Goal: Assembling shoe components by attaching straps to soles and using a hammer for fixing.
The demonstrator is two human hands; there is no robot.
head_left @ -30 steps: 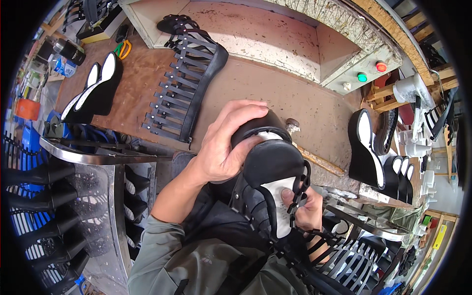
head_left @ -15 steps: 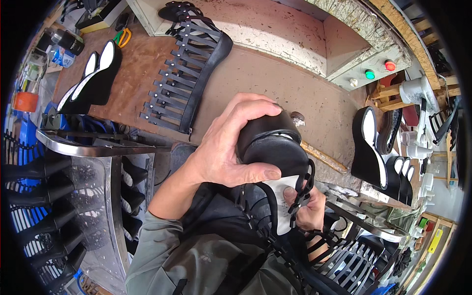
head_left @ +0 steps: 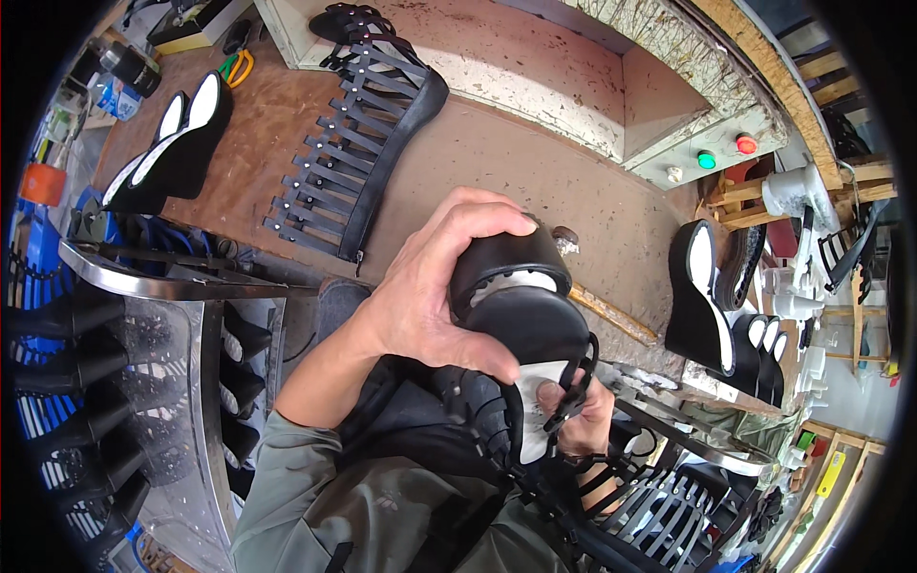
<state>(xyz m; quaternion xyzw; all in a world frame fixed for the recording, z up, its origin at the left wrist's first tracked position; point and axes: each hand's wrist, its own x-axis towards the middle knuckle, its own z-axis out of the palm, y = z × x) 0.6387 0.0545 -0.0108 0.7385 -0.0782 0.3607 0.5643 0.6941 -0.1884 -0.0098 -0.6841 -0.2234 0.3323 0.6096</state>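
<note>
My left hand (head_left: 420, 291) is closed round the rounded end of a thick black sole (head_left: 506, 256), its fingers over the top and its thumb lower down. The sole lies against a black strappy boot (head_left: 533, 325), and a pale, uneven gap shows between the two. My right hand (head_left: 585, 420) is closed on the boot lower down, its thumb on the white inner footbed (head_left: 542, 396). Black straps hide some of its fingers. The boot's caged shaft (head_left: 659, 520) hangs toward the lower right.
A wooden-handled hammer (head_left: 611, 315) lies behind the boot on the worn bench (head_left: 497, 143). Another caged boot (head_left: 358, 143) lies left of it. Wedge soles stand at the left (head_left: 181, 143) and right (head_left: 695, 296). A metal rack (head_left: 172, 286) with several boots is at my left.
The pale gap between sole and boot looks wider. My left thumb has shifted down and left, off the boot's black end toward its edge. The view has shifted slightly.
</note>
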